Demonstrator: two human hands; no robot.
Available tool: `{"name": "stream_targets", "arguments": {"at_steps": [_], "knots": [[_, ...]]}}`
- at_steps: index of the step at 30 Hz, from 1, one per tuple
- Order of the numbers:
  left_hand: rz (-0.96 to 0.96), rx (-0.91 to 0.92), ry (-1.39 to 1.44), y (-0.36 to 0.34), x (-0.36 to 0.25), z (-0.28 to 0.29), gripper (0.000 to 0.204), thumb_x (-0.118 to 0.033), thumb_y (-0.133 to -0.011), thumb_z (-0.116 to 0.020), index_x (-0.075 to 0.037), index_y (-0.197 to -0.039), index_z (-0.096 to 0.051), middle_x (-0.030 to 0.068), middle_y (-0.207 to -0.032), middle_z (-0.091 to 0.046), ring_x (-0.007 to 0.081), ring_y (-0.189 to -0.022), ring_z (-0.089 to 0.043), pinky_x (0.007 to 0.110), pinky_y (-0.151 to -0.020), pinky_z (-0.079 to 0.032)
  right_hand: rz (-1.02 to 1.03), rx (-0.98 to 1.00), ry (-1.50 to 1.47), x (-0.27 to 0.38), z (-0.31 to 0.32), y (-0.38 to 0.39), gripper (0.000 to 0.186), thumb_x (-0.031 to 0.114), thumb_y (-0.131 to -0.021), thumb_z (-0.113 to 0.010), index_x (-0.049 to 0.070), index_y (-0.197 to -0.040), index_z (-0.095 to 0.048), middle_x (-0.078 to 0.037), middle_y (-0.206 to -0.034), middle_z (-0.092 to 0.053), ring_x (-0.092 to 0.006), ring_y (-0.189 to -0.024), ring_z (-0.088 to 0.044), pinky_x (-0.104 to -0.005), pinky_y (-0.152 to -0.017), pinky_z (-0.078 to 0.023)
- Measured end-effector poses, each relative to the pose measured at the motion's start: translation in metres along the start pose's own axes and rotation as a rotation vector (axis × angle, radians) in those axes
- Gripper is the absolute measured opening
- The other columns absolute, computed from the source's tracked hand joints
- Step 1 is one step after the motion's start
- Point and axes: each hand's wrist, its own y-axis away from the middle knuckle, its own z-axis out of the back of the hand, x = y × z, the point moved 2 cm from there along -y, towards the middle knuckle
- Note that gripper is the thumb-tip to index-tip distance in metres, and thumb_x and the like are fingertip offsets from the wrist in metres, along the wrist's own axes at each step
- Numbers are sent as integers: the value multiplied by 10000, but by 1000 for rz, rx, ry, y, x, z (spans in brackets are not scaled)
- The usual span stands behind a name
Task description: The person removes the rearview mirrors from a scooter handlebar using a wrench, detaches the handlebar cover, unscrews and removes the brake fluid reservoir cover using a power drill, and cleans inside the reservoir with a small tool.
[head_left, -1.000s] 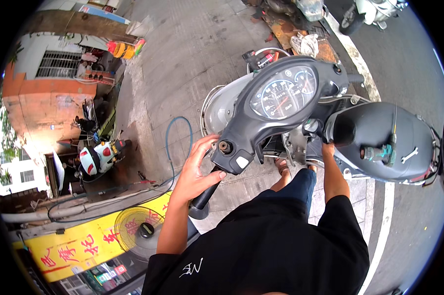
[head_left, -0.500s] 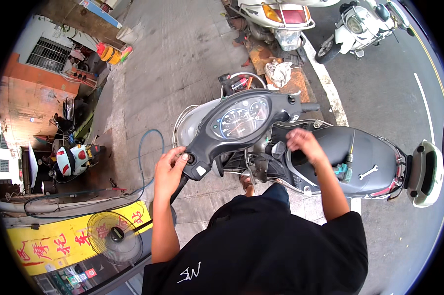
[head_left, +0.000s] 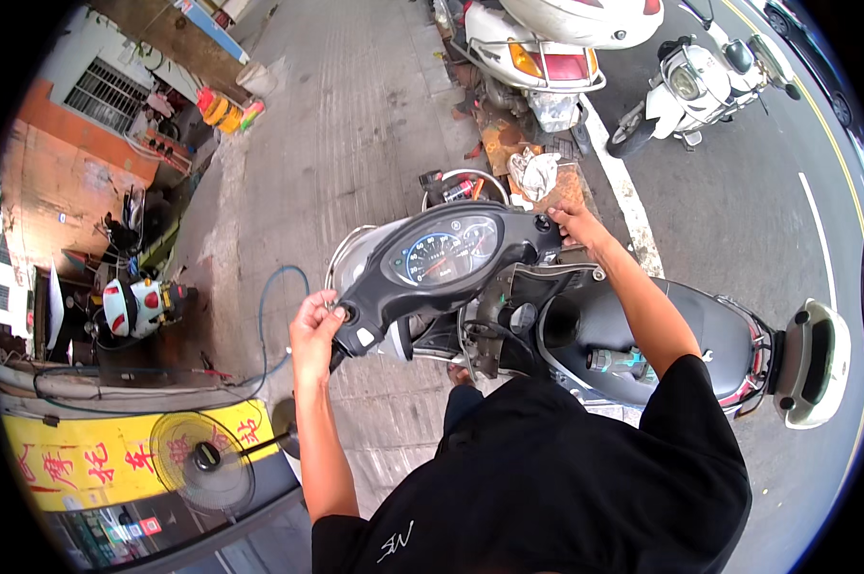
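Observation:
My left hand [head_left: 312,327] is closed on the left end of the scooter's dark handlebar cover [head_left: 398,301], thumb beside a switch hole. My right hand [head_left: 574,223] has its fingers curled on the cover's right end. The speedometer [head_left: 442,253] sits between them. Below, a silver cylindrical part [head_left: 523,316] shows in the opened front body. On the black seat [head_left: 576,320] lie a teal-and-dark drill [head_left: 623,364] and a wrench [head_left: 707,355], both partly hidden near my right arm.
Parked scooters [head_left: 681,91] line the road at upper right, another [head_left: 140,311] stands left. A rusty board [head_left: 509,134] with a white rag [head_left: 532,174] lies ahead. A standing fan [head_left: 202,457], blue hose [head_left: 271,287] and yellow signboard [head_left: 88,459] are at lower left.
My right hand has left the area low by the seat, risen and taken hold of the cover's right end. The view has shifted, showing more of the parked scooters.

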Motion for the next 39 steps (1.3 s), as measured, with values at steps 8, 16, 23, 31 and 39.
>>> {"name": "stream_targets", "arguments": {"at_steps": [8,16,23,31,39], "knots": [[-79,-34,13,-5,7,-3,317,37,-836,-645,-15,-1142,-581,-102,-630,-358,7,-583,-338,169,-560,-292,3,10,200,20,5,-9,351,426,-910,-595,82,-920,-665,10,-735,-563,-88,-656,-484,-249,-533,-390],[-8,-103,-104,-4,12,-3,266,-87,-882,-658,1,-1130,-619,-39,-698,-595,18,-619,-473,193,-549,-349,-152,193,-246,9,-3,-35,302,394,-867,-687,97,-924,-670,-5,-826,-677,-97,-733,-623,-256,-613,-464],[-52,-114,-418,-11,9,-9,312,-266,-884,-675,38,-819,-651,8,-689,-600,71,-636,-491,252,-583,-405,-203,143,-443,11,-7,-21,280,292,-848,-689,79,-1023,-640,-26,-908,-673,-144,-817,-623,-316,-754,-515],[-120,-144,-471,-8,5,-7,273,-212,-853,-704,34,-771,-619,47,-677,-571,101,-639,-504,270,-588,-404,-9,60,-551,-7,-18,-10,170,259,-890,-643,95,-850,-654,6,-778,-622,-100,-758,-572,-304,-666,-473],[-216,-91,-387,-13,4,-12,283,-191,-879,-665,25,-717,-579,40,-650,-506,108,-617,-462,285,-571,-378,82,-6,-504,-8,-13,-1,212,295,-923,-637,101,-839,-627,30,-786,-613,-64,-714,-539,-232,-668,-428]]}}
